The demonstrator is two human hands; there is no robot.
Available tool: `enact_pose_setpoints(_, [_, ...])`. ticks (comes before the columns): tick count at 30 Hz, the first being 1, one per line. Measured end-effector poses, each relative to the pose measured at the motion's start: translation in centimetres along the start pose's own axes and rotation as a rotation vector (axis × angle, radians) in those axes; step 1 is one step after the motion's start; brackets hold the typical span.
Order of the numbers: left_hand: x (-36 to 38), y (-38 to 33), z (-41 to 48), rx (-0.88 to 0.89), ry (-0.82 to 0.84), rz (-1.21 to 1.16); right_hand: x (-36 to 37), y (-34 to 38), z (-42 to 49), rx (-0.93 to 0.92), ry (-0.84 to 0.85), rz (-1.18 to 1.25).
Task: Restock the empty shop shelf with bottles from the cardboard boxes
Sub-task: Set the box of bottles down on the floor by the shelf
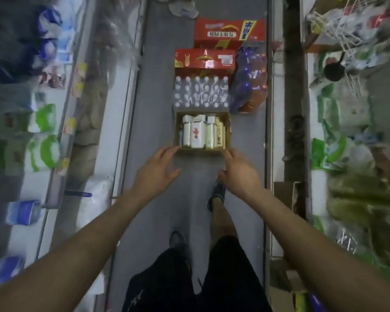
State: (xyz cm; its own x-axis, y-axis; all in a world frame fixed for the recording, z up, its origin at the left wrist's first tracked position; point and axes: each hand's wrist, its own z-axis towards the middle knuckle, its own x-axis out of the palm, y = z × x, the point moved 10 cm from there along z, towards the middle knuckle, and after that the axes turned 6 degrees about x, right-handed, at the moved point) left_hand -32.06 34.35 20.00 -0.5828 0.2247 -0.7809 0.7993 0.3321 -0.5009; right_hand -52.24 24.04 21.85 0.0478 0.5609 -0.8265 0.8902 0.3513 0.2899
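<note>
- Here, in a narrow shop aisle, an open cardboard box sits on the grey floor just ahead of me, with pale bottles lying inside it; one has a red mark, and its label is too blurred to read.
- Two red cartons beyond it carry white and yellow lettering that I cannot make out.
- Between them and the box stands a shrink-wrapped pack of white-capped bottles, with a purple-wrapped pack just beside it.
- My left hand is spread wide and holds nothing, its fingers at the box's near left corner; I cannot tell whether they touch it.
- My right hand is likewise spread and holds nothing, its fingers at the near right corner.
- Stocked shelves hem the aisle on both sides.
</note>
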Motion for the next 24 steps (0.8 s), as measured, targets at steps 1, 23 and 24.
enact_pose_setpoints(1, [1.4,1.4,2.2,-0.037,0.02,-0.029,1.2,-1.4,3.0,0.019,0.042,0.024])
enact_pose_setpoints(23, [29.9,33.5,47.0,-0.529,0.014,-0.636,30.3,-28.5,50.5,0.688,0.234,0.648])
enact_pose_setpoints(24, [30.4,34.4,47.2,-0.528,0.012,-0.631,31.1,-28.8,50.9,0.667,0.243,0.66])
